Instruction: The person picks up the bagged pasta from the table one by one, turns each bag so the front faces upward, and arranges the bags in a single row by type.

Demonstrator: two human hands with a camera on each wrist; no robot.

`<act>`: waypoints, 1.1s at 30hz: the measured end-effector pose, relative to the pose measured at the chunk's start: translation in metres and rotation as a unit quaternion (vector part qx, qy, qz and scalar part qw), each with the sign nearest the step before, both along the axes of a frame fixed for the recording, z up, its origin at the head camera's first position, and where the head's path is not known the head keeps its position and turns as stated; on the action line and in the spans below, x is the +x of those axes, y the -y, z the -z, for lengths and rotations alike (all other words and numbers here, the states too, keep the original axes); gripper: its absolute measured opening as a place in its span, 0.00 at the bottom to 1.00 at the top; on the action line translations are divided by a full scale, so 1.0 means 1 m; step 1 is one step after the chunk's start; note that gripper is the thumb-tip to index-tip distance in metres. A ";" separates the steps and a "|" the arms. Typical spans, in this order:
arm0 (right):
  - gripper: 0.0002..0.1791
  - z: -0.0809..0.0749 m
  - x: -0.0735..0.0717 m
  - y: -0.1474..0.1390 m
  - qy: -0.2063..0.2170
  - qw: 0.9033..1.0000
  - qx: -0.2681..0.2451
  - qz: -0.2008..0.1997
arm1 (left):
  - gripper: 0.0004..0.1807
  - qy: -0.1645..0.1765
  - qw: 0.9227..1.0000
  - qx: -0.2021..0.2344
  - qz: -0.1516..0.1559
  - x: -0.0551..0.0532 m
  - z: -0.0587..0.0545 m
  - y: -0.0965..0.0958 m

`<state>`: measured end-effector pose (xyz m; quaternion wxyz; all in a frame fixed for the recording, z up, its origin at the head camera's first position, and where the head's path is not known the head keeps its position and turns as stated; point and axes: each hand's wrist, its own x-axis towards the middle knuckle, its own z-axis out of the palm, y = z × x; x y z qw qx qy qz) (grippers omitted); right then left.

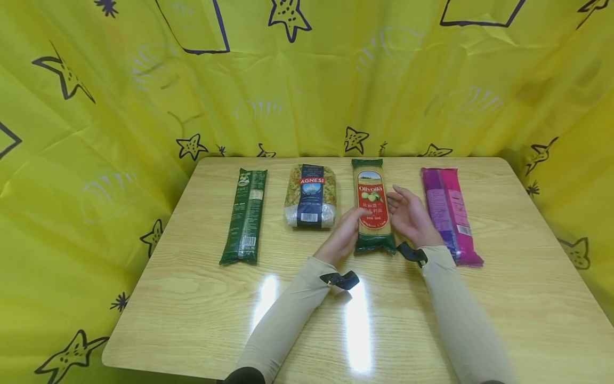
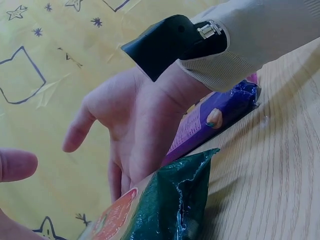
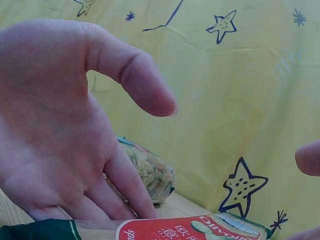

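A spaghetti pack with a red Olivoilà label and green ends lies on the table between both hands. My left hand is at its left edge, thumb raised over the label and fingers extended down beside the pack. From the other side my right hand faces it, palm inward, fingers fairly straight and thumb lifted. In the right wrist view the left hand has its fingertips low behind the pack; contact is unclear. The left wrist view shows the right hand beside the pack's green end.
Left of the hands lie an Agnesi pasta pack and a long green pack. A purple and pink pack lies close beyond the right hand. A patterned yellow curtain hangs behind the wooden table.
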<state>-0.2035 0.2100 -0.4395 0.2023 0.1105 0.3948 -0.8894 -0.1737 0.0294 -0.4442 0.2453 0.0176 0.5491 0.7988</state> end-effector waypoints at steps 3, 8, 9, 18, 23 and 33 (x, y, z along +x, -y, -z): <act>0.23 0.000 0.000 0.000 0.000 1.000 0.001 0.000 | 0.28 -0.003 1.000 -0.003 0.003 0.001 -0.001 0.001; 0.18 -0.001 0.001 -0.002 -0.010 1.000 0.001 0.024 | 0.27 -0.006 1.000 0.000 0.009 0.001 -0.001 0.002; 0.19 -0.002 0.001 -0.003 -0.014 0.999 0.002 0.031 | 0.28 -0.006 1.000 0.000 0.009 0.001 -0.001 0.002; 0.26 -0.017 0.007 -0.011 -0.060 0.998 0.013 0.029 | 0.36 -0.040 0.993 -0.108 -0.038 -0.001 -0.006 0.002; 0.18 -0.026 0.016 -0.021 -0.093 0.995 0.018 0.025 | 0.38 -0.073 0.988 -0.129 -0.038 -0.002 -0.012 0.000; 0.12 -0.040 0.036 -0.056 -0.082 0.987 0.083 0.111 | 0.28 -0.091 0.988 -0.127 -0.002 0.002 -0.018 -0.010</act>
